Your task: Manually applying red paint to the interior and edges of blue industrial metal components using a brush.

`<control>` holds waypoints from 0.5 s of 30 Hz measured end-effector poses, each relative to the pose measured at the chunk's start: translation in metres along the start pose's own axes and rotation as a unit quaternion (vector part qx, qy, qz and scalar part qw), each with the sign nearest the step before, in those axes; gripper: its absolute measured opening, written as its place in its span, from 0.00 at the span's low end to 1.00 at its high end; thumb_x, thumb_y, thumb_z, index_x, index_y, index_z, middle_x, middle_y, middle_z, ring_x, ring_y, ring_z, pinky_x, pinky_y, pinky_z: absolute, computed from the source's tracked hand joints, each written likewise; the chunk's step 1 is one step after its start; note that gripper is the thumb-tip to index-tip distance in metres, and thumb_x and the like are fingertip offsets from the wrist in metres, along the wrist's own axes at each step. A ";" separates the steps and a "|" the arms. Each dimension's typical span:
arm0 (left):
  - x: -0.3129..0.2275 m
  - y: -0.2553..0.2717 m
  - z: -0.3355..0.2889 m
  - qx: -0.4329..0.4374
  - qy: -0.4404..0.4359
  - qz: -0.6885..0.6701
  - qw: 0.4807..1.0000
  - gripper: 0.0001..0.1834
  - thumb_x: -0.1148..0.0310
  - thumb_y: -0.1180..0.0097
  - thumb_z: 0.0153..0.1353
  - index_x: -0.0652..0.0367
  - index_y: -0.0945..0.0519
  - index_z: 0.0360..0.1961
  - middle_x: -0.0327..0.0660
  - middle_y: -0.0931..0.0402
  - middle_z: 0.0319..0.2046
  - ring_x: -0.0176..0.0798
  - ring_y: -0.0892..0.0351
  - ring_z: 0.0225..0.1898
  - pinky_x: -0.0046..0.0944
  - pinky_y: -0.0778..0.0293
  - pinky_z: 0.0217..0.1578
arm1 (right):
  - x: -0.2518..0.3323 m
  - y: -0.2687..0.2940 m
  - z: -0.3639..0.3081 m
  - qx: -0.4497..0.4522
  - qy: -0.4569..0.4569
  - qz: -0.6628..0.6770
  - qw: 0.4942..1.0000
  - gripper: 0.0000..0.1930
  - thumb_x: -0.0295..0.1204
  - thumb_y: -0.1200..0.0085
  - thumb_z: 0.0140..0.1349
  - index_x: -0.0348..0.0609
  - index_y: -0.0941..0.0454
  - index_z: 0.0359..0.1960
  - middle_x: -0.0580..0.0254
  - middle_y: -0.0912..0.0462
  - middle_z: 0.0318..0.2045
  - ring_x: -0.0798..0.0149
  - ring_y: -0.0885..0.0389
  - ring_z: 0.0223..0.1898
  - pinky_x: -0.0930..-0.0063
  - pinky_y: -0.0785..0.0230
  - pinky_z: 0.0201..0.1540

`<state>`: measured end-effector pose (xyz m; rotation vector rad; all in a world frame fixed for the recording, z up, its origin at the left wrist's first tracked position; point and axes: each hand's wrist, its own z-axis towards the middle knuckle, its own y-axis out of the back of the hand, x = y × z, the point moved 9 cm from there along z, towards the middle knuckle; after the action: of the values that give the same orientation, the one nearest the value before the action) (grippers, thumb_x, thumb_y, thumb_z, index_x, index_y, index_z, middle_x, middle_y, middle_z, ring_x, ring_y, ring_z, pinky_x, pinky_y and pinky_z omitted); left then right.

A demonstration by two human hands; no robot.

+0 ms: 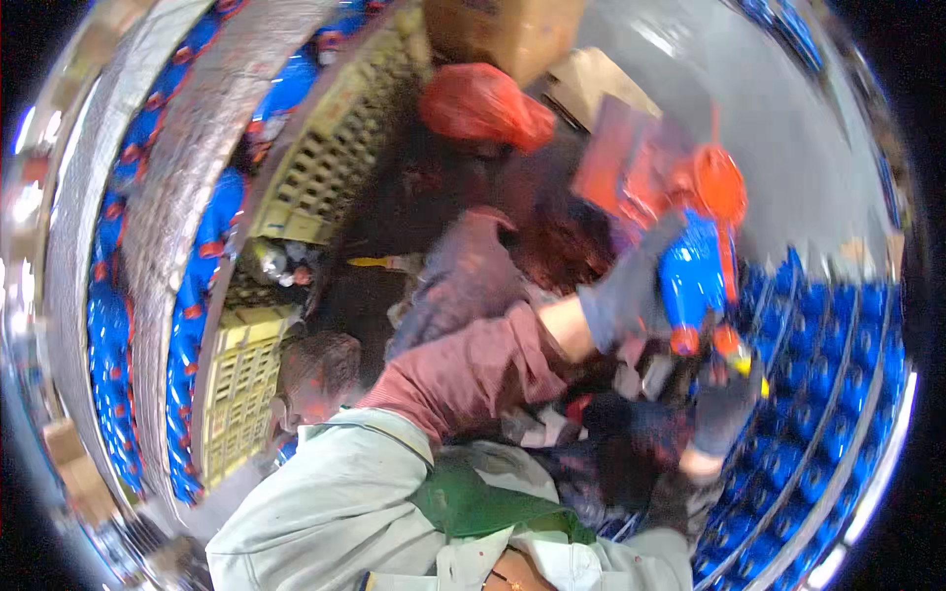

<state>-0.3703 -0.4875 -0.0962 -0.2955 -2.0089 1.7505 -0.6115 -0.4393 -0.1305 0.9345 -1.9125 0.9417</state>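
My left hand [636, 286], in a dark grey glove, is closed on the side of a blue bottle [690, 266]. The bottle is tipped, its red cap [685, 341] toward me. Just below and to the right is my right hand [724, 406], gloved too, its fingers closed round a small yellow thing [745, 359] whose kind is blurred. A second red-orange piece [727, 341] shows beside the bottle cap, close to the right fingers. Behind the bottle is a round red disc [719, 185] with a red strip running down from it.
Many blue bottles stand in rows at the right [823, 374]. More red-capped blue bottles [113, 345] line the left, beside yellow plastic crates [241, 379]. At the back are a red plastic bag [483, 106], a cardboard box [503, 34] and a blurred red surface [616, 163].
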 end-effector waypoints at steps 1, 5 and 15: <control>0.002 0.003 0.002 -0.023 0.008 0.021 0.999 0.29 0.40 0.44 0.62 0.53 0.26 0.51 0.41 0.22 0.39 0.41 0.20 0.37 0.46 0.21 0.40 | 0.001 -0.004 0.001 0.040 -0.019 -0.004 0.999 0.18 0.48 0.48 0.66 0.47 0.24 0.45 0.66 0.22 0.38 0.68 0.28 0.36 0.73 0.35 0.39; -0.014 -0.008 -0.006 -0.018 -0.070 0.156 0.985 0.25 0.45 0.41 0.63 0.55 0.24 0.48 0.36 0.22 0.36 0.37 0.21 0.38 0.39 0.21 0.43 | 0.010 -0.030 0.002 0.275 -0.076 0.150 0.947 0.22 0.47 0.47 0.65 0.40 0.25 0.46 0.63 0.27 0.27 0.68 0.34 0.28 0.73 0.36 0.33; -0.061 -0.064 -0.082 0.088 -0.219 0.371 0.898 0.33 0.65 0.38 0.55 0.62 0.32 0.62 0.49 0.21 0.48 0.47 0.19 0.47 0.47 0.22 0.50 | 0.015 -0.014 0.031 0.320 -0.091 0.252 0.909 0.14 0.36 0.53 0.68 0.36 0.30 0.44 0.63 0.34 0.24 0.66 0.36 0.28 0.68 0.42 0.35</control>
<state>-0.2701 -0.4539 -0.0384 -0.7409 -2.1733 2.6485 -0.6158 -0.4759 -0.1263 0.9126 -2.0811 1.9301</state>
